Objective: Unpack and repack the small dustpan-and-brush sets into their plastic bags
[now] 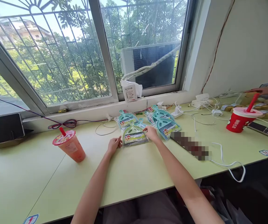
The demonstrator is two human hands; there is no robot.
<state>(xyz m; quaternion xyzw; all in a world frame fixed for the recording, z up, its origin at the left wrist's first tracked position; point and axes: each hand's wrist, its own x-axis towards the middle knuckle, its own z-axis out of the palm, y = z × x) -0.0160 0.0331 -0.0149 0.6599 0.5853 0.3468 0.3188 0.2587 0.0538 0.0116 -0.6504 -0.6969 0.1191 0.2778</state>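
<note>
A green dustpan-and-brush set (136,136) in clear plastic packaging lies in front of me, tilted up slightly, between my two hands. My left hand (114,145) has its fingers curled at the set's left edge. At the opposite edge, my right hand (151,133) grips the packaging near its upper right corner, thumb and fingers bent. Just behind are more packaged sets, a teal dustpan (126,118) and a light blue dustpan (140,123). To the right of my right hand, several teal dustpan sets (168,127) lie overlapping in a pile.
A drink cup (72,147) with a red straw stands left; a red cup (241,119) stands right. Beside the pile lies a blurred dark object (191,146) with a white cable (236,163). A black screen (4,129) sits far left. Another person's hand (253,91) reaches in right.
</note>
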